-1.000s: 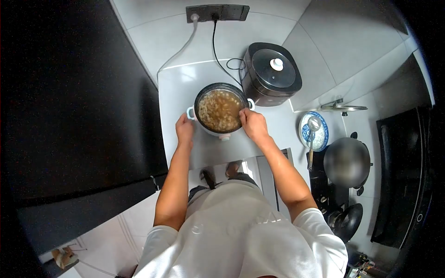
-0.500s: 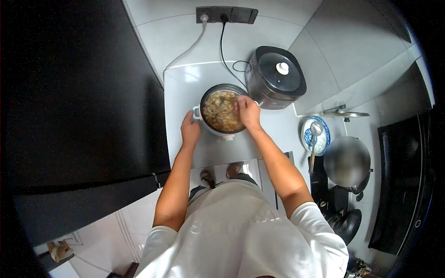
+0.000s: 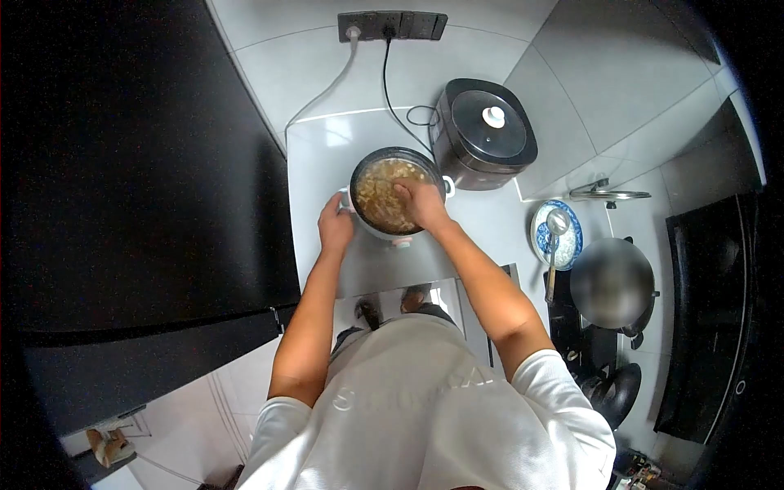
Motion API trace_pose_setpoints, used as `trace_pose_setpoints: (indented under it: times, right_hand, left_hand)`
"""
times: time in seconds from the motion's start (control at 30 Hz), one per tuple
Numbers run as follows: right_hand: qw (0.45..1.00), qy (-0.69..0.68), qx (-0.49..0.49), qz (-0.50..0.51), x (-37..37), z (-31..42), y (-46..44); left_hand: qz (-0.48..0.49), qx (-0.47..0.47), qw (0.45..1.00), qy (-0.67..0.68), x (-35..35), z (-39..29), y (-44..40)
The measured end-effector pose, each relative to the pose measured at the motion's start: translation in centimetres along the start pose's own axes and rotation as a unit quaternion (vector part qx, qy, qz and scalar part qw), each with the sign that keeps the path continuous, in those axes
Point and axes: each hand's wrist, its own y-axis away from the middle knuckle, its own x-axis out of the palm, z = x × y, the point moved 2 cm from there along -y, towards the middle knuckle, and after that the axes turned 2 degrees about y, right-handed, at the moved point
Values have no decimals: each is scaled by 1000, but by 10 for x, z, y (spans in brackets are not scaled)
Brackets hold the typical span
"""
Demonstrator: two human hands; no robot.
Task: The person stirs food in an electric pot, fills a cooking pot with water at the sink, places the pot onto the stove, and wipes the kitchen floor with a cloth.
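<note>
An electric cooking pot (image 3: 398,152) with a dark inside, pale outer wall and pinkish knob stands on the counter, holding brownish food in liquid (image 3: 378,194). My left hand (image 3: 335,225) is closed around the pot's left side handle (image 3: 345,198). Over the right half of the opening, my right hand (image 3: 421,202) is closed, its fingers pointing into the pot just above the food. Whatever those fingers grip is hidden beneath the hand. The white right handle (image 3: 449,187) shows free beside the wrist.
A dark lidded rice cooker (image 3: 483,155) stands behind the pot at right. Farther right are a blue-and-white plate (image 3: 541,245) with a metal ladle (image 3: 559,222) on it, a glass lid (image 3: 608,195), and a blurred round pan on the stove. Cords run to a wall socket strip (image 3: 392,25).
My right hand has moved left and slightly down, from the pot's right rim toward the middle of the food, uncovering the right handle. My left hand stays at its handle.
</note>
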Motion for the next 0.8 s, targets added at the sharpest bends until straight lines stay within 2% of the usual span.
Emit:
trace_pose_setpoints:
  times: [0.2,0.3,0.4,0.43,0.53,0.57,0.7,0.8]
  right_hand:
    - [995,2,-51,88,-37,14,20]
    - [996,-14,-11,85,-54,2,25]
    - [999,-20,-2,-41,-73,-6,24]
    - [997,22,-6,-74,-77,-4,24]
    - [988,113,-5,-104,-67,-18,27]
    - [983,165,4,-75,-60,-24,28]
    - [975,203,68,-67,-43,-19,41]
    - [979,173,76,-70,-40,-6,48]
  left_hand:
    - [1,17,1000,-14,0,3,-3]
    - [8,26,1000,-8,1,10,-7]
    - [7,15,1000,-11,-1,3,-3]
    - [7,17,1000,-14,-1,3,-3]
    - [10,18,1000,-10,-2,-3,0]
    - [12,17,1000,-7,-2,-7,2]
    - [24,13,999,-19,-4,-11,3]
    - [30,3,999,-12,-5,-14,6]
